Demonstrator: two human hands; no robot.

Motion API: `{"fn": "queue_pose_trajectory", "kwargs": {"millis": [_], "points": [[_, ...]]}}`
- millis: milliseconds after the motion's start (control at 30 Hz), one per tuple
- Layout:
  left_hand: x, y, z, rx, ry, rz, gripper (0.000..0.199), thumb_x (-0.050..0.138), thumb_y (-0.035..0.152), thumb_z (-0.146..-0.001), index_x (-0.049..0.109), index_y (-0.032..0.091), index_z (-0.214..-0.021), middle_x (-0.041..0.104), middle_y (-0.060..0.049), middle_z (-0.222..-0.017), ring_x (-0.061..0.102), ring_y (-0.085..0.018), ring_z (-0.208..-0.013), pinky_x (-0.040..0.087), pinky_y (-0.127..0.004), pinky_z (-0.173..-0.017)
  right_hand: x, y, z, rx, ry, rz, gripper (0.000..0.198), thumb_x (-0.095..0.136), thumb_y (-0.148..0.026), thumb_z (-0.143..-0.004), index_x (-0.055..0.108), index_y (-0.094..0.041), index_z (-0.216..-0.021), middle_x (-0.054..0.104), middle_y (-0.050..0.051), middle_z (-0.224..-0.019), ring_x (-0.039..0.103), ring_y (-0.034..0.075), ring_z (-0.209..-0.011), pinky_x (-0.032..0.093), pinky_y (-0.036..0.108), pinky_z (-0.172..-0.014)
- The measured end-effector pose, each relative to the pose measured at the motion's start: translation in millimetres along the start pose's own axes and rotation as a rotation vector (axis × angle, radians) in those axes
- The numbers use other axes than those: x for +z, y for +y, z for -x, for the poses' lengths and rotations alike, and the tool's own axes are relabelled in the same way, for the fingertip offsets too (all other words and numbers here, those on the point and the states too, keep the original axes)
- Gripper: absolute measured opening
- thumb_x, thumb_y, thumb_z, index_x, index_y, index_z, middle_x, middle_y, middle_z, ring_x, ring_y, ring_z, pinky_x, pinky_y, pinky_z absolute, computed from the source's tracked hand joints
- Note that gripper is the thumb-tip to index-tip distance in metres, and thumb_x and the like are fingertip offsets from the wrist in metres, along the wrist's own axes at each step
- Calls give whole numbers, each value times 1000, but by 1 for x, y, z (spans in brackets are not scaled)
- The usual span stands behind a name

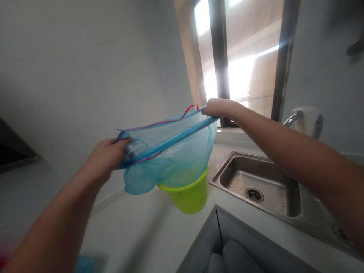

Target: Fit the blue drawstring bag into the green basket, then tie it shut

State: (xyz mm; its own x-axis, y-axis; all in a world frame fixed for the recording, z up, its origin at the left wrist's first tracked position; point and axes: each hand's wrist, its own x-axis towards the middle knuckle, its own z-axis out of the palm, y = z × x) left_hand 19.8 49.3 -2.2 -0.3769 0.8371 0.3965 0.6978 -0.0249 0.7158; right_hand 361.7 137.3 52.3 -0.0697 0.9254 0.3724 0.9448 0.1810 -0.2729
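Left hand, right hand clamped on translucent blue plastic bag, stretching it over round lime-green plastic basket; next likely needs even tension.

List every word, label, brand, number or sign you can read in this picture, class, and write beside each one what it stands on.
There are none to read.
Bag, basket, sink: no lettering shows.
Drain: any marking is too small to read.
Red patch at the lower left edge: too blurred to tell.
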Motion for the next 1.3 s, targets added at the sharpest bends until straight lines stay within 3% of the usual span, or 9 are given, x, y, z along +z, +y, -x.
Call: {"fn": "queue_pose_trajectory", "kwargs": {"millis": [200, 367, 500, 633, 800, 933, 1067, 1167, 1300], "points": [[49, -29, -15, 66, -324, -379, 26, 53, 33, -83, 67, 16, -68, 71, -10, -74, 67, -28, -80, 52, -35, -74, 30, 12, 16, 21, -255, 184, 22, 70, -31, -81, 70, -10, -77, 65, 12, -69, 66, 27, -71, 48, 36, -63], [87, -35, 4, -53, -629, -34, 34, 56, 41, -85, 73, 12, -83, 76, -15, -95, 69, -31, -94, 53, -37, -83, 69, 26, 36, -79, -396, 56, 24, 73, -33, -79, 71, -10, -82, 70, 10, -73, 62, 18, -59, 45, 30, -58], [121, -21, 20, -198, -775, 239, 32, 54, 41, -89, 71, 15, -96, 75, -13, -100, 71, -30, -95, 56, -39, -80, 105, 26, 50, -145, -337, -68, 29, 57, -35, -91, 69, -13, -76, 71, 10, -73, 62, 18, -60, 41, 28, -57], [157, -8, 18, -257, -825, 459, 29, 55, 39, -89, 69, 15, -98, 75, -12, -87, 72, -27, -81, 58, -39, -75, 136, 26, 55, -244, -228, -123, 18, 58, -29, -88, 69, -15, -91, 73, 10, -90, 65, 20, -79, 40, 26, -62], [187, -10, -10, -146, -627, 655, 32, 53, 39, -88, 68, 12, -97, 73, -11, -81, 68, -22, -72, 57, -35, -73, 161, 34, 56, -311, -249, -256, 55, 72, -34, -78, 53, -17, -127, 69, 12, -115, 65, 22, -92, 43, 24, -65], [171, -21, -29, 47, -335, 387, 41, 42, 42, -90, 69, 14, -102, 74, -13, -98, 68, -28, -94, 53, -38, -85, 168, 41, 57, -287, -226, -235, 43, 68, -26, -79, 59, -17, -120, 70, 11, -114, 66, 24, -95, 43, 24, -68], [129, -39, -24, 313, -118, -464, 40, 37, 32, -91, 69, 15, -107, 68, -21, -117, 54, -40, -122, 37, -53, -104, 165, 46, 58, -214, -60, -166, 29, 49, -28, -93, 64, -16, -115, 72, 15, -108, 66, 26, -94, 41, 28, -70], [107, -55, -11, 359, -191, -814, 45, 30, 28, -92, 67, 11, -113, 66, -25, -120, 55, -44, -118, 36, -58, -100, 159, 48, 58, -185, 7, -166, 38, 36, -33, -100, 69, -14, -105, 73, 16, -103, 67, 25, -91, 40, 29, -72], [101, -70, 5, 218, -346, -816, 48, 24, 27, -92, 64, 13, -115, 66, -25, -120, 62, -40, -112, 45, -51, -92, 158, 51, 56, -126, 26, -197, 45, 34, -35, -101, 73, -15, -93, 74, 14, -97, 67, 23, -90, 40, 27, -73]]}}
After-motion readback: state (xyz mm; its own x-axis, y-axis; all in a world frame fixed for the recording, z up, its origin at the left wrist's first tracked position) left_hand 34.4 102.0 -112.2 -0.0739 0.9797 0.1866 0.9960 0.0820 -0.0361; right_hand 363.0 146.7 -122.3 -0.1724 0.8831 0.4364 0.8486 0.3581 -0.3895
